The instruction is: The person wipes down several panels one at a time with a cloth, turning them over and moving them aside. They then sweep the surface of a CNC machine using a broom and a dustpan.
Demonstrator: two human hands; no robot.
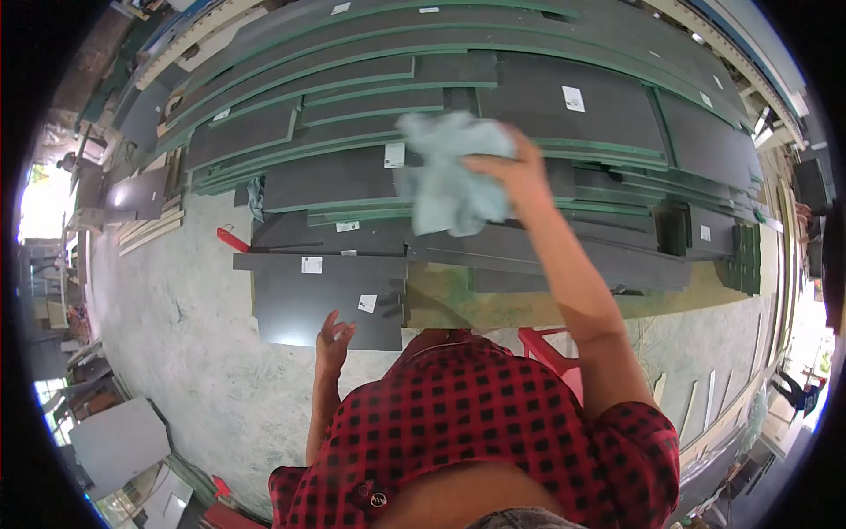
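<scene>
A pale blue-grey cloth [454, 176] is held up in my right hand [515, 172], above the stacked dark panels with green edges [564, 110]; both are slightly blurred. My left hand [335, 339] has its fingers apart and holds nothing, beside the lower edge of a dark panel [300, 304]. Two white labels are stuck on that panel. Another white label [394, 156] shows on a panel just left of the cloth.
A red-handled object [232, 239] juts out at the stack's left side, near a small crumpled cloth [256, 197]. A red stool [551, 353] stands by my right arm. At the far right is another person [796, 393]. Boards lie along both sides.
</scene>
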